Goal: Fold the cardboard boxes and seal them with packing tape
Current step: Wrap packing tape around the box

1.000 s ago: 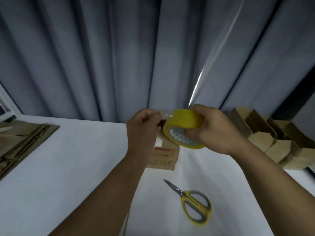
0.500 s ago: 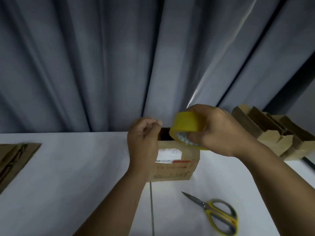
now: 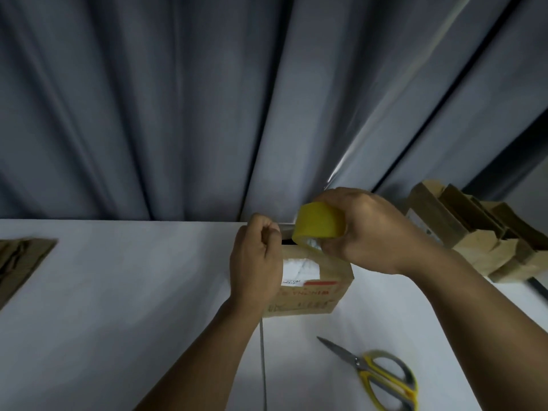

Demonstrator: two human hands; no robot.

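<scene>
Head view: the left hand [image 3: 256, 262] is above the left end of the cardboard box [image 3: 314, 289]. Its grip is closed tight, with curled fingers pinching the tape end [image 3: 287, 229]. At 3 o'clock from it, the right hand [image 3: 364, 232] grips the yellow tape roll [image 3: 318, 223], fingers wrapped over the outer band and thumb at the core. The roll hangs just above the box's open top.

The box stands upright on the white surface [image 3: 118, 292], close to the far edge. Its front face has a white label [image 3: 301, 268] and red print.

Compared with half a second ago, both hands, the box and the yellow-handled scissors [image 3: 382, 372] sit almost where they were. The roll has tipped, so more of its band and less of its core faces the camera. A short grey stretch of tape now shows between the two hands.

The scissors lie at 5 o'clock from the box, blades closed. A cluster of folded boxes [image 3: 474, 232] is at 2 o'clock, and flat cardboard [image 3: 20, 259] is at 9 o'clock by the frame edge. A grey curtain [image 3: 207, 99] hangs behind.
</scene>
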